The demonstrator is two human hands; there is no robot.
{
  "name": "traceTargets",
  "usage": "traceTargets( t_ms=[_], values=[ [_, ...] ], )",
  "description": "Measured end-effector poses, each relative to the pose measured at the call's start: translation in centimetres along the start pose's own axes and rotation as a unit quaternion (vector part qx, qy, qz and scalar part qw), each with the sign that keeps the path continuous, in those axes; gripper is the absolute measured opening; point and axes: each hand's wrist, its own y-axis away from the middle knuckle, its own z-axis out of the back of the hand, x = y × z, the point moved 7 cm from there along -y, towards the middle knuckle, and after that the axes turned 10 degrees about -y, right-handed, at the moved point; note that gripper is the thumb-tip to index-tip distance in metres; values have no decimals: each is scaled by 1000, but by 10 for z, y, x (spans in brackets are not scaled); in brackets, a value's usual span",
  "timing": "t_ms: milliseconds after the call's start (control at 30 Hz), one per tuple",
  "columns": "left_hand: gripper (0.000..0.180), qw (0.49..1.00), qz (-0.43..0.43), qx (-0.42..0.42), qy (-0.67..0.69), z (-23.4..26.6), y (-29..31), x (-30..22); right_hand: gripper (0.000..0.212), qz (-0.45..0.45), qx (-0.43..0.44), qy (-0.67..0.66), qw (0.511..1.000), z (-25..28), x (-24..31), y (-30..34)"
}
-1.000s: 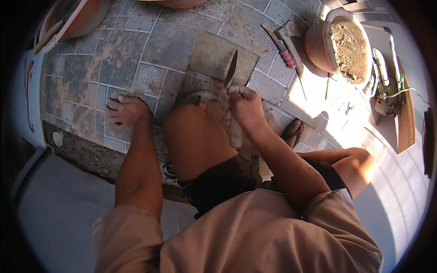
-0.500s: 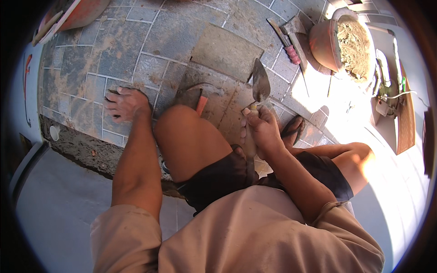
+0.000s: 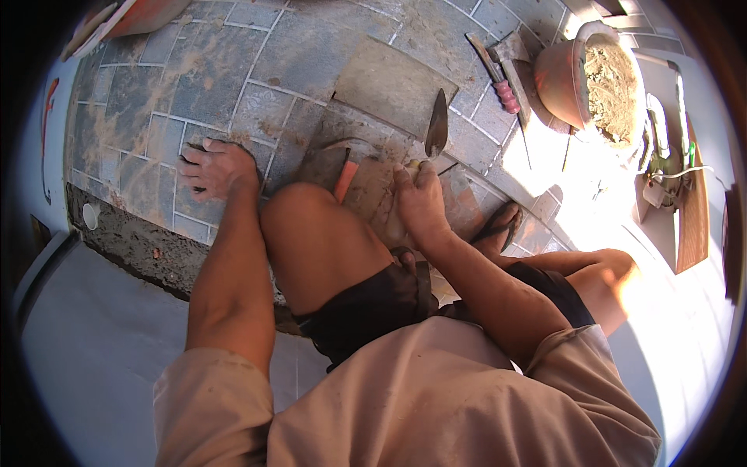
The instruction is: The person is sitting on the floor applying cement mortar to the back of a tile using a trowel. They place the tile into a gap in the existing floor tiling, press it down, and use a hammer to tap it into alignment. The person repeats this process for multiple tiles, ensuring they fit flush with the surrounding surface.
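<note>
My left hand (image 3: 218, 169) rests on the dusty grey floor tiles (image 3: 257, 117), its fingers spread and holding nothing. In front of my body, my right hand (image 3: 422, 204) is closed around the handle of a pointed trowel (image 3: 437, 128). The trowel's dark metal blade points away from me, near the corner of a loose square tile (image 3: 393, 87). Between my knee and that tile lies a tool with an orange-red handle (image 3: 345, 180), partly hidden by the knee. My fingers cover most of the trowel's handle.
A bucket of mortar (image 3: 611, 93) stands at the far right. Beside it lie a tool with a pink grip (image 3: 506, 96) and a hatchet-like tool (image 3: 516, 70). Another reddish tub (image 3: 148, 17) is at the far left. A rough mortar strip (image 3: 148, 247) runs along the tile edge.
My right hand has moved left and slightly away from me with the trowel, whose blade now shows narrower, turned more on edge. My left hand stays on the tiles.
</note>
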Motion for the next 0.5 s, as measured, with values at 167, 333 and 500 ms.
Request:
traceTargets(
  t_ms=[167,333,500],
  values=[
    [60,1000,-1,16,10,9,4,-5,26,7,2,59,998,32,-2,-25],
    [59,999,17,39,9,7,3,-2,25,-66,31,9,997,4,22,-24],
    [59,1000,2,3,4,2,2,-3,23,-178,59,-140,972,-4,71,11]
  ],
)
